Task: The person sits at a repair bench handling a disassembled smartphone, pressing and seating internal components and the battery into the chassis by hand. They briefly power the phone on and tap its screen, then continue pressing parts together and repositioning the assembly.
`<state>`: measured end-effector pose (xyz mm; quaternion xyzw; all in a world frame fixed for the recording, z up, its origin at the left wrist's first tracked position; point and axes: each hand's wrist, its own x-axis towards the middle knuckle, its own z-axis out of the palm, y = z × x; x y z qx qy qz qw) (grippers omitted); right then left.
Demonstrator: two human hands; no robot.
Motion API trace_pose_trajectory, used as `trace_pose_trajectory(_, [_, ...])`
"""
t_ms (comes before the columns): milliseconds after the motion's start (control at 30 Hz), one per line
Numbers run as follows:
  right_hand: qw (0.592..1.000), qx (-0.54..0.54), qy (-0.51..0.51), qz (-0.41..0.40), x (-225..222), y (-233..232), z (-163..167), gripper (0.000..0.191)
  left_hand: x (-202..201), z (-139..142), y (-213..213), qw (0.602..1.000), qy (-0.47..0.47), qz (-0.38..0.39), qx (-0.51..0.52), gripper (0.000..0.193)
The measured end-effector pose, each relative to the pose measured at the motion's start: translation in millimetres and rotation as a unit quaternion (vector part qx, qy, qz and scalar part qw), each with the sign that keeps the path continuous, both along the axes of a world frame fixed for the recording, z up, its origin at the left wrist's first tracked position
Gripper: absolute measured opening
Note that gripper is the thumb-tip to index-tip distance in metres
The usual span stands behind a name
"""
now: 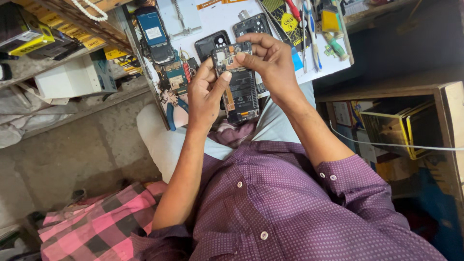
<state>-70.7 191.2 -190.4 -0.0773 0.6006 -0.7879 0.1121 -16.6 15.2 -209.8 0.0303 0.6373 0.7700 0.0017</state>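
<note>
Both hands clamp the opened phone (pixel 240 84) above the lap, left hand (pixel 205 94) on its side, right hand (pixel 270 60) pinching the top, so a slipped grip could drop it off the white surface (pixel 212 19).

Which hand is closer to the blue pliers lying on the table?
Left. The left hand is right beside the blue pliers. The right hand is farther off, on the other side of the opened phone that both hands hold.
</note>
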Motion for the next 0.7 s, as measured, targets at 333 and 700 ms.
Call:
trace_pose_trajectory(333, [1.000, -0.013, -0.006, -0.025, 1, -3, -6, 0.031, 1, -8, 5, 0.999, -0.011, 0.033, -0.007, 0.049])
trace_pose_trajectory(700, [1.000, -0.008, 0.002, -0.027, 2, -5, -6, 0.031, 0, -11, 8, 0.999, 0.003, 0.045, 0.012, 0.037])
